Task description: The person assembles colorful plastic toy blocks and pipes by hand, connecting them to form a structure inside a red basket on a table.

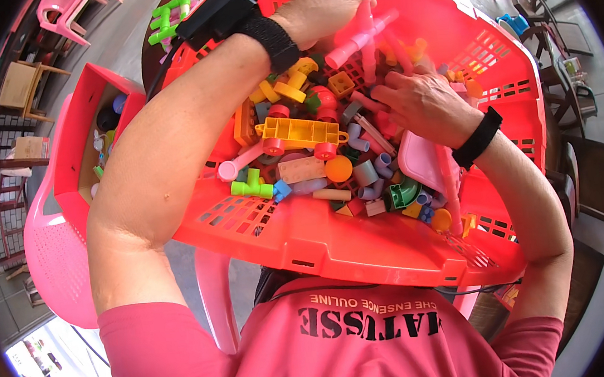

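Note:
A large orange-red plastic basket (pixel 364 244) full of mixed toy pieces is in front of me. At its far side, my left hand (pixel 326 7) is closed round a pink toy pipe (pixel 367 43), joined to other pink tubes with a green piece at the top. Inside the basket at right, my right hand (pixel 427 102) has its fingers curled down among the pieces; what they grip is hidden. Left of it lie a yellow toy wagon (pixel 297 131) with red wheels and a green pipe joint (pixel 251 186). A pink tray-like piece (pixel 418 157) rests under my right wrist.
A red box (pixel 66 155) with small toys stands at left on a pink plastic chair (pixel 53 260). Beyond the basket, green pipe pieces (pixel 175 16) lie on a dark round table. Wooden chairs and furniture (pixel 27 87) line both sides of the room.

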`<state>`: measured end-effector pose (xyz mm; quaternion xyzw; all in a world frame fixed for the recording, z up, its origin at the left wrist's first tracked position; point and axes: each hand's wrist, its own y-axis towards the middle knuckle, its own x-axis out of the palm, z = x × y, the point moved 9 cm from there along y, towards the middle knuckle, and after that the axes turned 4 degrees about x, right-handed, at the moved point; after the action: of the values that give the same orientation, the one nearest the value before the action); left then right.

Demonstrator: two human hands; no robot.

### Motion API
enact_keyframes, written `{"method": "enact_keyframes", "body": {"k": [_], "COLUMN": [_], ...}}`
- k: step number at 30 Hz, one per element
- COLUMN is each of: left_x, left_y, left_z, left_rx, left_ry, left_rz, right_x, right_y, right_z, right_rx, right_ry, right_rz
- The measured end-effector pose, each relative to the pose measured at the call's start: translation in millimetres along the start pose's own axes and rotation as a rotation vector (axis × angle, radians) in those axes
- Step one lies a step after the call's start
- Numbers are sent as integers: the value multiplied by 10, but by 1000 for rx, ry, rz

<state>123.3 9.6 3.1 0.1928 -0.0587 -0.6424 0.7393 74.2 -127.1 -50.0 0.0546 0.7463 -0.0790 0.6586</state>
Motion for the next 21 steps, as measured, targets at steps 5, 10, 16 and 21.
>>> {"method": "enact_keyframes", "body": {"k": [5, 10, 16, 21], "left_x": [20, 5, -44, -90], "left_y": [-50, -39, -55, -52], "left_z": [141, 180, 64, 36], "left_rx": [27, 41, 13, -50], "left_ry": [-75, -8, 81, 65], "left_rz": [-7, -37, -2, 24], "right_x": [-4, 148, 313, 218], "right_y": [10, 4, -5, 17], "right_z": [-294, -524, -518, -560], "right_rx": [-173, -246, -119, -152], "right_ry": [95, 82, -161, -1], "right_rz": [1, -21, -58, -115]}}
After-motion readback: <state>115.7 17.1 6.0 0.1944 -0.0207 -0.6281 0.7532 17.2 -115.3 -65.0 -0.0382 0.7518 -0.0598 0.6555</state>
